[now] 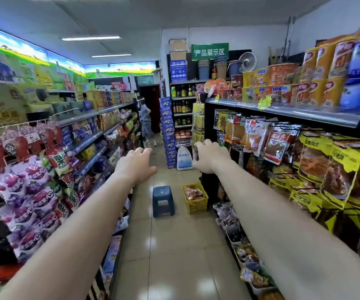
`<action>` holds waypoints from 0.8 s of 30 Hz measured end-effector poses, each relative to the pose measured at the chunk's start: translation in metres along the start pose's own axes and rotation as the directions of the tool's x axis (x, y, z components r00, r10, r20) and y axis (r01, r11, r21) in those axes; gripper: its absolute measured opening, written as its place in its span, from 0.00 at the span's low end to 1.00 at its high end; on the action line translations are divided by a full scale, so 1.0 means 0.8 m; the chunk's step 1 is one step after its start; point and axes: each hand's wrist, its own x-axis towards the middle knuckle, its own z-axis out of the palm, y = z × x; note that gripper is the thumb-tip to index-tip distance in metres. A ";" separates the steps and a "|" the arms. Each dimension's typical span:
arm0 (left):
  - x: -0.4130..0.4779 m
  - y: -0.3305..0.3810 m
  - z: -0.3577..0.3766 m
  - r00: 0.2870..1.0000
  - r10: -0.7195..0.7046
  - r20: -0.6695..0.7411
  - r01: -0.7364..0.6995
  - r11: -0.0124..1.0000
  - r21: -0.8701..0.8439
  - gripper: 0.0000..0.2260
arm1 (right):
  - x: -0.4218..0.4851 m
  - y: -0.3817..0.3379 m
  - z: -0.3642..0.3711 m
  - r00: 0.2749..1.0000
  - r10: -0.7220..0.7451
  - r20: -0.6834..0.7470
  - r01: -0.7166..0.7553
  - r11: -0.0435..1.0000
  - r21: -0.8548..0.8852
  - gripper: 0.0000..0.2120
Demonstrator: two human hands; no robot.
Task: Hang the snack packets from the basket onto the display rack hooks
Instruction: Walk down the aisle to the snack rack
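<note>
Both arms extend forward along the aisle, at mid-frame.

1. Left hand (pixel 136 163): centre of frame, back of the hand up. Fingers bent loosely downward. Nothing is held.
2. Right hand (pixel 209 156): right of centre, back of the hand up. Fingers loosely curled, thumb tucked below. Nothing is seen in it. The palm side is hidden.
3. Basket (pixel 196 205): yellow, on the floor below the right hand in the frame, beside the base of the right-hand shelving. Well apart from both hands.
4. Snack packets (pixel 193 192): piled inside the basket, reaching its rim.
5. Rack (pixel 283 128): right of frame, under the top shelf. Its hooks carry rows of hanging packets, red and orange toward the centre, yellow-edged toward the right edge.
6. Stool (pixel 163 200): blue, upright on the floor just left of the basket, not touching it.
</note>
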 end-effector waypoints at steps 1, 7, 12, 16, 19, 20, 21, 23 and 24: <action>0.016 0.002 0.012 1.000 0.000 0.009 0.000 1.000 0.001 0.29 | 0.015 0.007 0.007 1.000 0.001 0.007 -0.001 1.000 -0.005 0.31; 0.149 0.017 0.082 0.997 -0.077 0.006 0.077 0.997 0.013 0.30 | 0.147 0.076 0.061 0.999 -0.023 0.032 0.024 0.999 -0.024 0.31; 0.256 0.024 0.109 0.992 -0.122 0.012 0.122 0.992 -0.016 0.30 | 0.263 0.129 0.082 0.999 -0.021 0.045 0.022 1.000 -0.021 0.31; 0.331 0.017 0.136 0.989 -0.142 0.038 0.141 0.990 0.031 0.30 | 0.340 0.153 0.111 0.997 -0.036 0.062 0.037 0.999 -0.004 0.29; 0.386 0.009 0.166 0.988 -0.149 0.047 0.150 0.989 0.003 0.30 | 0.395 0.166 0.137 0.997 -0.044 0.063 0.043 0.999 0.014 0.29; 0.403 0.007 0.177 0.988 -0.141 0.060 0.141 0.990 0.008 0.30 | 0.412 0.170 0.146 0.997 -0.038 0.069 0.037 0.999 0.017 0.29; 0.421 0.004 0.191 0.989 -0.131 0.064 0.130 0.991 0.015 0.30 | 0.430 0.173 0.156 0.997 -0.030 0.072 0.029 0.999 0.017 0.29; 0.458 -0.004 0.217 0.991 -0.117 0.066 0.116 0.993 0.025 0.30 | 0.468 0.176 0.175 0.997 -0.010 0.082 0.010 1.000 0.001 0.30; 0.478 -0.010 0.229 0.992 -0.108 0.064 0.107 0.994 0.026 0.30 | 0.489 0.176 0.184 0.996 -0.002 0.090 0.003 1.000 -0.013 0.30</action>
